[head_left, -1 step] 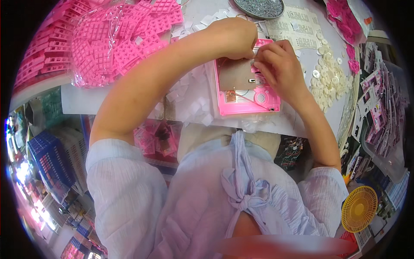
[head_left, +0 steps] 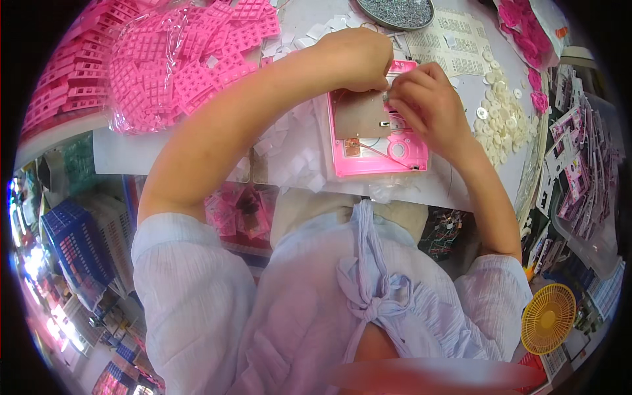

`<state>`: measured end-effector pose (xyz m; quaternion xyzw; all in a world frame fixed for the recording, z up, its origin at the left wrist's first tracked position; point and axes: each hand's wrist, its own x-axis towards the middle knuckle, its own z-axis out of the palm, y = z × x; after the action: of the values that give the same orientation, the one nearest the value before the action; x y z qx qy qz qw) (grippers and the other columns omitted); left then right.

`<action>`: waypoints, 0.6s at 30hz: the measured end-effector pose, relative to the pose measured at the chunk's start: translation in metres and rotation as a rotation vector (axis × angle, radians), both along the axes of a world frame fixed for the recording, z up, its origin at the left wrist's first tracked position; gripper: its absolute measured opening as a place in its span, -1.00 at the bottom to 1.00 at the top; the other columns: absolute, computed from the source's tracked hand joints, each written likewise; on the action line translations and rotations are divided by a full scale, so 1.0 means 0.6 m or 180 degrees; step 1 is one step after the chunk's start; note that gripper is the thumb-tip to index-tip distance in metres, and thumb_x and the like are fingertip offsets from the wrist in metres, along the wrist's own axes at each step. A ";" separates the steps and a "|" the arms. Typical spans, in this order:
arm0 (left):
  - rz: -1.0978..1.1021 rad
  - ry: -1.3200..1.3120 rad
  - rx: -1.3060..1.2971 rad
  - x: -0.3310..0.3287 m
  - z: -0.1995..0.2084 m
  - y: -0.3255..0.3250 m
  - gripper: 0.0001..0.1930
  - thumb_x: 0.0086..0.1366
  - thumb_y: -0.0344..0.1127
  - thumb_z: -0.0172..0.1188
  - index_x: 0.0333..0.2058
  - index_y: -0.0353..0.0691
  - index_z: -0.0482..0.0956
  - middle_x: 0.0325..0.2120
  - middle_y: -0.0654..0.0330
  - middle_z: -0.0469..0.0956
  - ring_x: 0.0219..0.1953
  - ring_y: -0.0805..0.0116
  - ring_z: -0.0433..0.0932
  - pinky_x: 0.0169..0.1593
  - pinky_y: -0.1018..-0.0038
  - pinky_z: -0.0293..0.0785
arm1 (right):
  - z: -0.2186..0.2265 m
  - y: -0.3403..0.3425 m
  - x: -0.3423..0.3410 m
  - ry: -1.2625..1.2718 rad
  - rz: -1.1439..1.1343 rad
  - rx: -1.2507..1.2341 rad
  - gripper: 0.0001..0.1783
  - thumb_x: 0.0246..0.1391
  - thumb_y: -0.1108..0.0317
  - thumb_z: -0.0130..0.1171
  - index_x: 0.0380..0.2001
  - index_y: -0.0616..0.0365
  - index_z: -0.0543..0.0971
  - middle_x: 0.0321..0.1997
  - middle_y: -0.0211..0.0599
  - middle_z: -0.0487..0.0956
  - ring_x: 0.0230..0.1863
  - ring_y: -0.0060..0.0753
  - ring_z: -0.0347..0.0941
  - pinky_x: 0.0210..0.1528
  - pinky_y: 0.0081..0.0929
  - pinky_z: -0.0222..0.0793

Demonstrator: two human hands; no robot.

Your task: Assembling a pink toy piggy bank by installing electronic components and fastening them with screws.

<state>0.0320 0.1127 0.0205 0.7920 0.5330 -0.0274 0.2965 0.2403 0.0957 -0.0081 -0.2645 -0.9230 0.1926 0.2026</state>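
A: Hidden?
B: Most fingers of the left hand (head_left: 363, 60), behind its own back. That hand also covers the upper-left corner of the pink casing (head_left: 378, 164) by the worktop's (head_left: 131, 150) front edge.
A: Cut off?
B: Round tray (head_left: 396, 27), at top. Its grey bits (head_left: 398, 12): too small to identify.

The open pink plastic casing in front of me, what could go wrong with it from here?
The thin wire crossing the pink casing lies loose beside the brown circuit board, so it might get snagged or pinched.

Both the left hand and right hand crowd the board's upper end, so a slip there could be hard to see.

The casing sits near the table's front edge; a pull toward you might tip it off.
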 end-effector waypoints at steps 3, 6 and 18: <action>0.0066 0.0034 0.0003 0.004 0.003 -0.004 -0.80 0.12 -0.21 0.37 -0.41 -0.24 0.70 -0.55 0.09 0.67 -0.44 0.19 0.66 -0.31 0.27 0.54 | 0.013 0.003 0.020 -0.0028 0.0472 0.0343 -0.79 -0.05 0.41 0.36 -0.26 0.07 0.69 -0.14 -0.46 0.64 -0.07 -0.19 0.46 -0.05 -0.31 0.49; 0.0020 0.0006 0.0092 0.001 -0.001 -0.003 -0.80 0.13 -0.21 0.36 -0.41 -0.24 0.70 -0.55 0.09 0.67 -0.44 0.20 0.66 -0.31 0.28 0.54 | 0.024 0.010 0.020 -0.0273 0.0618 0.0274 -0.74 -0.06 0.43 0.36 -0.22 0.05 0.71 -0.11 -0.45 0.64 -0.06 -0.24 0.47 -0.09 -0.35 0.53; -0.0087 -0.0113 0.0138 -0.001 0.003 -0.009 -0.81 0.16 -0.24 0.32 -0.42 -0.26 0.69 -0.52 0.07 0.67 -0.42 0.18 0.66 -0.30 0.25 0.54 | 0.032 0.003 0.017 -0.0440 0.0224 -0.0305 -0.76 0.03 0.34 0.31 -0.18 0.04 0.73 -0.08 -0.38 0.62 -0.03 -0.17 0.45 0.01 -0.28 0.49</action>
<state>0.0315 0.1071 0.0224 0.8058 0.5172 -0.0058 0.2884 0.2505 0.0973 0.0110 -0.2539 -0.9332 0.2248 0.1185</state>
